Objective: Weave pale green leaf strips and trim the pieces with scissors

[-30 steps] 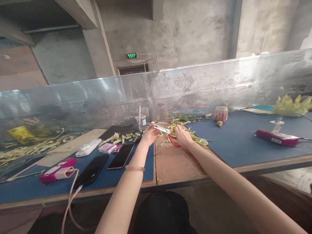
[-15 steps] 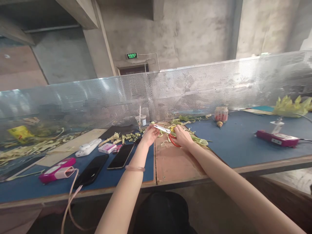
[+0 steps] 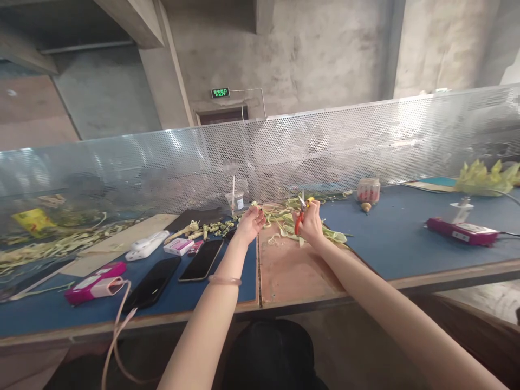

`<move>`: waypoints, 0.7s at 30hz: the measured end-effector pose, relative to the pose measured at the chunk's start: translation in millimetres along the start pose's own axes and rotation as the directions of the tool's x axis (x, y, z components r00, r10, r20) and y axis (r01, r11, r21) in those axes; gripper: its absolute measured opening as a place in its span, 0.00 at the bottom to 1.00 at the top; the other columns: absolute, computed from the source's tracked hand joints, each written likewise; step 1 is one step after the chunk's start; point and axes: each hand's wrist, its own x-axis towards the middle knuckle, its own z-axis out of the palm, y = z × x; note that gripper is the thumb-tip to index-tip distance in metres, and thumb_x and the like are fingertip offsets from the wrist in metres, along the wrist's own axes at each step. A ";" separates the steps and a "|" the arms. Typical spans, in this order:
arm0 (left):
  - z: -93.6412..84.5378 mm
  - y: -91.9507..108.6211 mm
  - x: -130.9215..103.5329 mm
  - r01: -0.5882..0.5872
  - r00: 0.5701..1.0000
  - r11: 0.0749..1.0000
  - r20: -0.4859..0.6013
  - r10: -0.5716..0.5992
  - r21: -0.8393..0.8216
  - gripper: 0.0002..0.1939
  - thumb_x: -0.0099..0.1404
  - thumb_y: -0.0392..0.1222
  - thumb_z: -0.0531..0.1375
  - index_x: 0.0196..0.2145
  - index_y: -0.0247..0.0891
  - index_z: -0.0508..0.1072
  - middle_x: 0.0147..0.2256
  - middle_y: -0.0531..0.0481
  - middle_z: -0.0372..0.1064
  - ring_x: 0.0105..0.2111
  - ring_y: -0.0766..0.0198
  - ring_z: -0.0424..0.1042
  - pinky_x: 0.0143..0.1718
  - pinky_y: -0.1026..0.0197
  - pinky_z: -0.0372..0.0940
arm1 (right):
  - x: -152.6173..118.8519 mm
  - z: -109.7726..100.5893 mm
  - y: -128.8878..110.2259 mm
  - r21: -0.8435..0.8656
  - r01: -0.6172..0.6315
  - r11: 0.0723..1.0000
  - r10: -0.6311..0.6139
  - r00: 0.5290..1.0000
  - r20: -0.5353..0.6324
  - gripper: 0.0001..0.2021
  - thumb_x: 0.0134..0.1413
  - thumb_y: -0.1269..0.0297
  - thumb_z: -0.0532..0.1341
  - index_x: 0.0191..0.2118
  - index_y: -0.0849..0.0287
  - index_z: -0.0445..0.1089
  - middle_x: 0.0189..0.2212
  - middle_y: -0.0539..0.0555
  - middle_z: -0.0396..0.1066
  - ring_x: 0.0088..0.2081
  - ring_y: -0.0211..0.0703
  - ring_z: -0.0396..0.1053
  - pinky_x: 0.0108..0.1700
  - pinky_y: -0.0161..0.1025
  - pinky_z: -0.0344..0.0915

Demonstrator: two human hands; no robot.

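Note:
My right hand is closed around scissors with orange-red and yellow on the handles; their metal blades point up and away. To its left, my left hand has its palm turned up and fingers curled. A small pale-green bit shows at its fingertips, too small to name. Beyond and between the hands, green leaves and stems lie on a bare brownish board. The scissors are apart from my left hand.
Left of my arms are a black phone, another phone, a white power strip and knobbly plant pieces. A cup with a straw stands behind. Rightward are a jar and a magenta power strip.
My right hand has moved slightly right and up, away from my left hand. The scissors swung from pointing left at my left hand to pointing upward. My left hand has hardly moved.

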 end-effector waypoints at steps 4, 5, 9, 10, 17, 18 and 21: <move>1.5 1.0 -1.6 0.006 1.000 1.000 0.007 -0.006 0.008 0.10 0.48 0.40 0.65 0.27 0.36 0.69 0.26 0.54 0.68 0.26 0.72 0.68 0.33 0.65 0.63 | 1.5 2.1 5.5 -0.024 0.009 1.000 -0.008 0.999 0.032 0.20 0.53 0.52 0.49 0.45 0.62 0.52 0.43 0.63 0.55 0.44 0.49 0.58 0.37 0.40 0.59; 1.9 1.2 -2.0 0.008 1.000 1.000 0.009 -0.008 0.005 0.09 0.49 0.40 0.65 0.28 0.36 0.69 0.27 0.54 0.68 0.26 0.72 0.68 0.33 0.65 0.63 | 1.4 3.0 6.0 -0.047 0.020 0.999 -0.017 0.997 0.072 0.19 0.53 0.53 0.49 0.45 0.62 0.53 0.43 0.62 0.56 0.44 0.49 0.58 0.36 0.39 0.59; 3.1 2.3 -1.9 0.016 1.000 1.000 -0.008 -0.016 -0.006 0.09 0.50 0.39 0.64 0.31 0.37 0.70 0.28 0.53 0.69 0.27 0.71 0.68 0.33 0.65 0.63 | -0.3 6.8 4.0 -0.167 0.066 0.984 -0.018 0.962 0.271 0.16 0.53 0.54 0.50 0.43 0.60 0.57 0.41 0.59 0.59 0.43 0.47 0.60 0.34 0.37 0.59; 3.3 2.7 -1.5 0.012 1.000 1.000 -0.025 -0.012 -0.010 0.09 0.50 0.39 0.64 0.31 0.37 0.70 0.27 0.53 0.69 0.26 0.72 0.68 0.32 0.65 0.63 | -0.9 7.5 3.0 -0.200 0.072 0.977 -0.005 0.948 0.319 0.16 0.53 0.54 0.50 0.42 0.59 0.58 0.41 0.59 0.60 0.43 0.47 0.60 0.34 0.36 0.59; -2.9 2.7 1.5 0.133 0.929 0.991 -0.352 -0.115 0.026 0.06 0.54 0.40 0.61 0.27 0.35 0.69 0.21 0.54 0.66 0.19 0.75 0.65 0.26 0.69 0.60 | -0.8 8.7 4.3 -0.310 0.133 0.941 0.068 0.825 0.561 0.20 0.51 0.50 0.52 0.43 0.60 0.59 0.44 0.61 0.60 0.45 0.49 0.61 0.36 0.38 0.60; -4.8 2.0 1.9 0.165 0.909 0.986 -0.392 -0.139 0.034 0.05 0.54 0.39 0.60 0.26 0.35 0.68 0.21 0.53 0.67 0.19 0.74 0.65 0.25 0.69 0.60 | -0.2 8.8 5.8 -0.307 0.149 0.940 0.070 0.797 0.600 0.20 0.51 0.50 0.52 0.43 0.61 0.59 0.44 0.62 0.60 0.46 0.50 0.60 0.38 0.39 0.60; -9.1 0.0 3.0 0.208 0.884 0.976 -0.437 -0.163 0.056 0.06 0.54 0.39 0.60 0.25 0.34 0.67 0.19 0.53 0.66 0.18 0.74 0.65 0.25 0.69 0.60 | 1.7 9.1 11.0 -0.277 0.187 0.942 0.058 0.724 0.688 0.19 0.51 0.50 0.52 0.41 0.61 0.61 0.43 0.62 0.63 0.45 0.50 0.61 0.39 0.39 0.60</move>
